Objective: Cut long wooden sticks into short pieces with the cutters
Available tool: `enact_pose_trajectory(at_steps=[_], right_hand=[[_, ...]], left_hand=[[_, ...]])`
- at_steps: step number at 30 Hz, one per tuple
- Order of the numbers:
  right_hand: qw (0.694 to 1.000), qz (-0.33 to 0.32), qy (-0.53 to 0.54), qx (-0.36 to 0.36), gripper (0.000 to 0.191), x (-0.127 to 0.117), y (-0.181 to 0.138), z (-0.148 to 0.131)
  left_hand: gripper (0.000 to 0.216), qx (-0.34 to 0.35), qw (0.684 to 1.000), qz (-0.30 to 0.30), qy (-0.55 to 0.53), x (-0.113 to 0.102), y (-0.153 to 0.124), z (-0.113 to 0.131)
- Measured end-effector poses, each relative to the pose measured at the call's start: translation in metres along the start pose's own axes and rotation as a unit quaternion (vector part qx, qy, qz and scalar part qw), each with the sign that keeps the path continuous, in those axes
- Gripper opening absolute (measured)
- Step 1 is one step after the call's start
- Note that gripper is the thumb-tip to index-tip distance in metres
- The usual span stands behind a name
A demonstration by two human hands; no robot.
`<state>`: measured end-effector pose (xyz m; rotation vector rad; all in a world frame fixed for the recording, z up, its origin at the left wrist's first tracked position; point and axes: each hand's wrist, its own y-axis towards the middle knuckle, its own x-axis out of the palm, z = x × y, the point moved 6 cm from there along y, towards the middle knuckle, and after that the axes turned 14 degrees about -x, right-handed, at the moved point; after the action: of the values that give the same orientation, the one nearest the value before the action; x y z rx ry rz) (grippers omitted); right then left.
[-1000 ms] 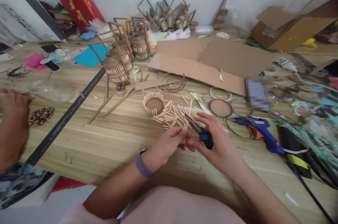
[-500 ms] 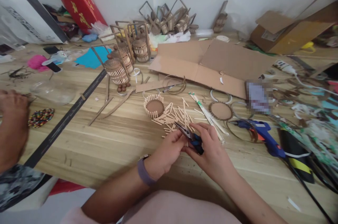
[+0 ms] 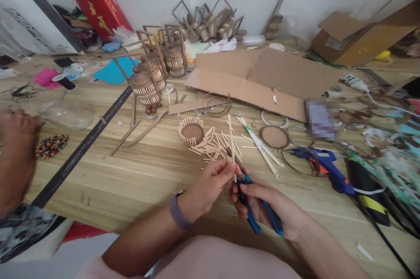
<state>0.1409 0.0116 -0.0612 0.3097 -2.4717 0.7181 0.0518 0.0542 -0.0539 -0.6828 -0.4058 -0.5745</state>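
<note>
My left hand (image 3: 215, 182) pinches a thin wooden stick (image 3: 230, 134) that points up and away from me. My right hand (image 3: 262, 202) is wrapped round blue-handled pliers (image 3: 252, 215), their handles spread apart and their jaws beside the stick, close to my left fingertips. Beyond the hands lies a pile of short cut sticks (image 3: 215, 145). A round cardboard base (image 3: 192, 133) ringed with upright sticks stands left of the pile. To the right are wrapped sticks (image 3: 259, 143) and a second brown disc (image 3: 274, 137) with a dark rim.
A blue glue gun (image 3: 328, 167) with a cable lies at right. Finished small baskets (image 3: 144, 88) stand behind, beside a flattened cardboard sheet (image 3: 282, 75). Another person's hand (image 3: 16, 139) rests at the left near a bead string (image 3: 51, 146) and a black strip (image 3: 82, 147).
The pliers have turned in my right hand, their handles now pointing toward me and spread. My left hand now holds the stick upright beside the jaws.
</note>
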Motion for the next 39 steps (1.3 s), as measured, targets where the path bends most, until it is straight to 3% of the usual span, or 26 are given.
enact_pose_trajectory(at_steps=[7, 12, 18, 25, 30, 39], right_hand=[[0.994, 0.018, -0.105, -0.026, 0.037, -0.008, -0.018, -0.012], [0.954, 0.041, -0.294, -0.041, 0.044, -0.031, -0.036, -0.037], [0.921, 0.045, -0.387, -0.004, 0.055, -0.046, -0.049, -0.054], [0.921, -0.011, -0.389, 0.011, 0.035, -0.031, -0.042, -0.050], [0.920, -0.021, -0.392, -0.001, 0.023, -0.023, -0.035, -0.054], [0.922, -0.037, -0.385, -0.001, 0.027, -0.020, -0.033, -0.053]], left_hand=[[0.043, 0.039, 0.998, 0.018, 0.038, -0.004, -0.002, 0.006], [0.043, 0.069, 0.978, 0.080, 0.177, -0.009, -0.007, 0.017], [0.041, 0.014, 0.971, 0.022, 0.238, -0.001, -0.009, 0.013], [0.049, -0.026, 0.978, -0.074, 0.192, 0.009, -0.006, 0.002], [0.050, -0.038, 0.978, -0.073, 0.194, 0.011, -0.007, 0.004], [0.045, -0.053, 0.976, -0.064, 0.204, 0.009, -0.007, 0.001]])
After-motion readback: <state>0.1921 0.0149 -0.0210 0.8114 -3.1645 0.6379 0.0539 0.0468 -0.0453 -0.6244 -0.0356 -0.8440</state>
